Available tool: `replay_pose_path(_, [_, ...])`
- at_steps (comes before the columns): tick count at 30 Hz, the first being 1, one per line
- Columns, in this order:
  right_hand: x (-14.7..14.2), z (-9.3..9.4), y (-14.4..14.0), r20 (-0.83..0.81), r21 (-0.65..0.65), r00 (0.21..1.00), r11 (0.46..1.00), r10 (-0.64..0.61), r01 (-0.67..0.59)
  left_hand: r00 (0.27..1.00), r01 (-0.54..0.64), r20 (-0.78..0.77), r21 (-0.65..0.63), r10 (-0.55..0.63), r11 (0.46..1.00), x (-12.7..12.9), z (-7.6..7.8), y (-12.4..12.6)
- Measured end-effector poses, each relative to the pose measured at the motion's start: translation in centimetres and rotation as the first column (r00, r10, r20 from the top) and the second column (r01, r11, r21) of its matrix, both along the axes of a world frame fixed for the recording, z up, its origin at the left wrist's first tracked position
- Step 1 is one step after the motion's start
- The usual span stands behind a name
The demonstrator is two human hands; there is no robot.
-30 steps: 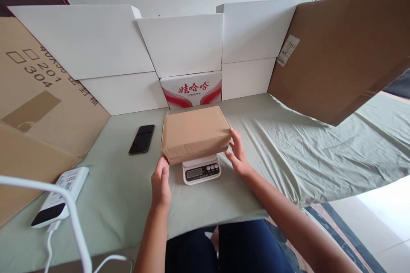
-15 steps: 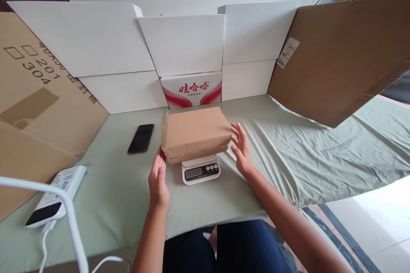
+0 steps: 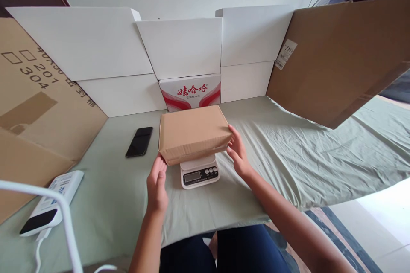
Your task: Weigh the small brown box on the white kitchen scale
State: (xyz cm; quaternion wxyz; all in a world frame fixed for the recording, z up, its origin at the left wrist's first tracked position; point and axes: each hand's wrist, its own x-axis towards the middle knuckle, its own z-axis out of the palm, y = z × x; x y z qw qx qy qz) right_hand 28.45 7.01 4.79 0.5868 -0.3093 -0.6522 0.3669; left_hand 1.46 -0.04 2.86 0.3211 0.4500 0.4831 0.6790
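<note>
Surface: I see a desk draped in pale green cloth, smooth at the left, creased and rumpled toward the right; white and brown cardboard sheets stand around it as a screen.
Near edge: a white power bank with a dark face lies at the lower left, its white cable running off the bottom; a white curved tube crosses in front of it.
Left hand: fingers together, palm turned inward, fingertips touching the near left corner of the cardboard box.
Right hand: fingers spread loosely, tips against the box's right end.
Change: half a second ago both hands stood just clear of the box; now both are on it again. The box looks a little further left than before, though the camera has also shifted. I judge they are steadying or squaring it on the pan.
Box position: it rests on the white kitchen scale, overhanging all round and shading the platform; the display and three round buttons stay visible in front.
Materials: plain brown corrugated box, flat, closed, matte, slightly bowed along the near edge; scale is smooth plastic.
Further back: a black phone, glossy, lies flat left of the box, apart from it.
Farthest: a white carton with red print stands against the white panels.
</note>
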Motion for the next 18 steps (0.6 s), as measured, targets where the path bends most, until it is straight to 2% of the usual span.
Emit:
replay_pose_path(2, [-0.2,1.8,0.8,-0.044,0.051,0.999,0.999,0.001,0.001,1.000,0.010,-0.007,0.053,-0.010,0.999,-0.1,1.6,1.1])
replay_pose_path(4, [-0.6,3.3,2.4,-0.079,0.091,0.997,0.996,0.005,0.002,1.000,0.025,-0.004,0.106,-0.024,0.994,-0.3,3.2,3.3])
replay_pose_path(7, [-1.6,3.7,5.8,-0.096,0.081,0.995,0.997,-0.012,0.020,0.998,0.067,0.004,0.108,-0.068,0.992,-0.5,4.2,7.7])
replay_pose_path(9, [-2.3,2.6,8.0,-0.092,0.022,0.994,0.998,-0.056,0.058,0.993,0.099,0.050,0.063,-0.102,0.993,-0.6,3.5,10.5])
replay_pose_path(12, [-3.0,0.2,10.3,-0.064,-0.051,0.996,0.997,-0.060,0.057,0.993,0.091,0.076,-0.011,-0.090,0.996,-0.9,1.2,12.9])
replay_pose_path(15, [-3.2,-1.5,11.0,-0.066,-0.068,0.997,0.997,-0.027,0.023,0.995,0.074,0.076,-0.044,-0.070,0.996,-1.2,-1.0,13.6])
replay_pose_path(18, [-3.3,-2.1,11.2,-0.058,-0.102,0.998,0.995,0.000,-0.006,0.994,0.059,0.096,-0.061,-0.053,0.996,-1.3,-2.1,13.9])
